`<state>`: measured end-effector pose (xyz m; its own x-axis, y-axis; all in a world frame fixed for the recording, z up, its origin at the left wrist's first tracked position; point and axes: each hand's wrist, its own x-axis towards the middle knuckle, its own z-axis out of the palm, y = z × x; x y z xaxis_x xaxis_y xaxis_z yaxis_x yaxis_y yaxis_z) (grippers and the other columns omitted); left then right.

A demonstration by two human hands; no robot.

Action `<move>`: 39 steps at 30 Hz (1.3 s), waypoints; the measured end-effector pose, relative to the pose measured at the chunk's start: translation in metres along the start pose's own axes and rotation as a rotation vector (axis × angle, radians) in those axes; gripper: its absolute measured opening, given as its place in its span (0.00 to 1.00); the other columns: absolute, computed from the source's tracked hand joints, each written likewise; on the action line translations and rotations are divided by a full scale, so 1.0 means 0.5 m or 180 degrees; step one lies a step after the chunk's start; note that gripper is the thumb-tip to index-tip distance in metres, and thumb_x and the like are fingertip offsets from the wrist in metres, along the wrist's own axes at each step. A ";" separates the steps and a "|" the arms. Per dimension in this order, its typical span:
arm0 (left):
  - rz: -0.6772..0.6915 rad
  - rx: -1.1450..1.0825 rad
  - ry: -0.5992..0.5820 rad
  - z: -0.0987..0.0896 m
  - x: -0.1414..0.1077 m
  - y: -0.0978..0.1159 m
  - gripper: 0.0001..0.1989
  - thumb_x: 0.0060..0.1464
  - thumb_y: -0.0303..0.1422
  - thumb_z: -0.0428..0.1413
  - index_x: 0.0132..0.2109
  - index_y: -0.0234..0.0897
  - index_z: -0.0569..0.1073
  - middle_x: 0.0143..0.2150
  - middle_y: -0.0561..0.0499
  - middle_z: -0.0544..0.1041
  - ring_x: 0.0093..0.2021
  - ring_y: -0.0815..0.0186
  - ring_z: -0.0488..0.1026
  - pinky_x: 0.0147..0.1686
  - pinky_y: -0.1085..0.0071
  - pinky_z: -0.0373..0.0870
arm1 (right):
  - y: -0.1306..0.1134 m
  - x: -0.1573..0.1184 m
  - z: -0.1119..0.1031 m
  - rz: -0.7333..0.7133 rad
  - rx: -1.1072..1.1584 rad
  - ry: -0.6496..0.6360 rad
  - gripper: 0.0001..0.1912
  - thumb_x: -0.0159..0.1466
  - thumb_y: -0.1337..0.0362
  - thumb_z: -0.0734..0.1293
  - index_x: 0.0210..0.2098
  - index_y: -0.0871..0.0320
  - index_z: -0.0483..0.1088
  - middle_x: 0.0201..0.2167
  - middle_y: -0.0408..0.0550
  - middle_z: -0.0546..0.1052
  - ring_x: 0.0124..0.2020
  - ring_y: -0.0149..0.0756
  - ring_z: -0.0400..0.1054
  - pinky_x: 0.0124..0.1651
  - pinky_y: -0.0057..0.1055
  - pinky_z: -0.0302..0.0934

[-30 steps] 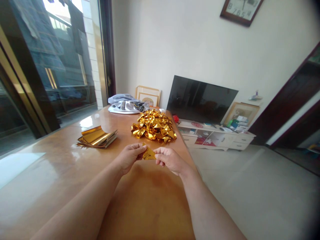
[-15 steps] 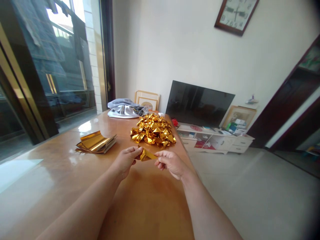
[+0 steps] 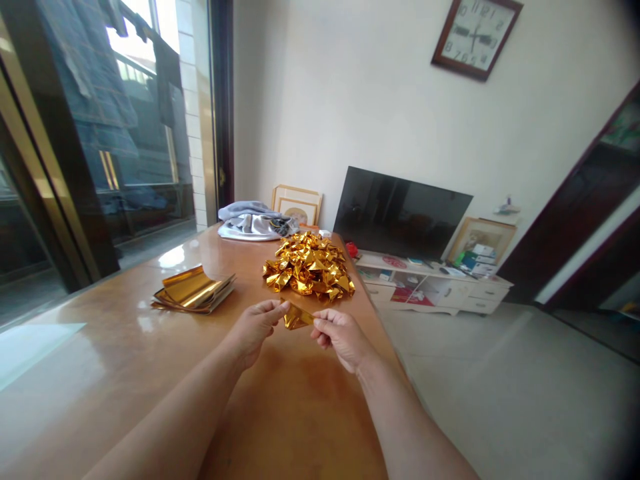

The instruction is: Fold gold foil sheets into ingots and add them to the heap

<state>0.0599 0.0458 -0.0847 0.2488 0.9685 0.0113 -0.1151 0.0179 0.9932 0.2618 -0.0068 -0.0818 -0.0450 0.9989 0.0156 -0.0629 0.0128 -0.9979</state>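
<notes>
Between my two hands, just above the table, is a folded piece of gold foil paper (image 3: 298,318). My left hand (image 3: 259,328) pinches its left end between thumb and fingers. At the opposite end, the thumb and curled fingers of my right hand (image 3: 341,335) grip it. Right beyond the hands lies a heap of folded gold foil pieces (image 3: 311,265). A stack of flat gold foil sheets (image 3: 193,290) rests to the left, its top sheet curling upward.
The wooden table (image 3: 280,413) ends at a right edge beside my right arm. Folded clothes (image 3: 255,221) lie at its far end. A pale sheet (image 3: 35,350) is at the left. Beyond stand a television (image 3: 400,213) and a white cabinet (image 3: 445,292).
The folded piece has turned a little in my fingers, showing more of its broad face. Both hands keep their hold. The whole view has shifted slightly as the head moved.
</notes>
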 end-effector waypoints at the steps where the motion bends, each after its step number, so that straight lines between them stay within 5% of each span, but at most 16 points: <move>1: -0.0006 -0.0009 -0.0032 0.000 -0.001 0.001 0.19 0.49 0.49 0.65 0.32 0.37 0.75 0.26 0.57 0.69 0.26 0.72 0.58 0.28 0.73 0.52 | 0.000 0.001 -0.001 0.0020 0.0005 0.0018 0.14 0.57 0.56 0.71 0.36 0.60 0.73 0.26 0.44 0.76 0.24 0.27 0.63 0.28 0.26 0.54; 8: -0.0050 -0.0282 -0.0126 0.000 -0.002 0.003 0.18 0.50 0.41 0.65 0.45 0.36 0.76 0.25 0.59 0.67 0.23 0.75 0.55 0.23 0.75 0.47 | 0.013 0.011 -0.010 0.0111 0.0039 0.0152 0.15 0.57 0.55 0.72 0.38 0.60 0.73 0.27 0.47 0.78 0.24 0.28 0.66 0.28 0.26 0.56; 14: -0.0098 -0.0395 -0.0293 -0.002 -0.002 0.000 0.14 0.52 0.36 0.64 0.43 0.33 0.75 0.33 0.50 0.77 0.28 0.72 0.68 0.28 0.75 0.59 | 0.015 0.013 -0.011 0.0088 0.0262 0.0219 0.17 0.56 0.56 0.73 0.40 0.61 0.73 0.30 0.49 0.79 0.27 0.31 0.70 0.33 0.29 0.62; 23: 0.0114 -0.0103 -0.0025 0.017 -0.008 -0.004 0.13 0.51 0.38 0.64 0.40 0.34 0.74 0.31 0.52 0.77 0.28 0.70 0.70 0.30 0.73 0.62 | 0.018 0.015 0.003 -0.0144 0.0230 0.0406 0.16 0.54 0.58 0.74 0.38 0.60 0.73 0.30 0.47 0.78 0.31 0.33 0.71 0.37 0.31 0.65; 39: 0.1305 0.1190 0.0403 0.046 -0.020 -0.019 0.11 0.59 0.40 0.57 0.34 0.36 0.75 0.28 0.55 0.73 0.29 0.68 0.67 0.31 0.72 0.63 | 0.025 0.011 0.031 -0.0077 0.0324 0.0755 0.10 0.54 0.63 0.69 0.35 0.58 0.69 0.25 0.43 0.75 0.27 0.32 0.68 0.32 0.28 0.60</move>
<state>0.0808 0.0303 -0.0917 0.1356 0.9004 0.4134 0.1761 -0.4325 0.8842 0.2454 -0.0021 -0.0932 0.1920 0.9813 0.0123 -0.1616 0.0440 -0.9859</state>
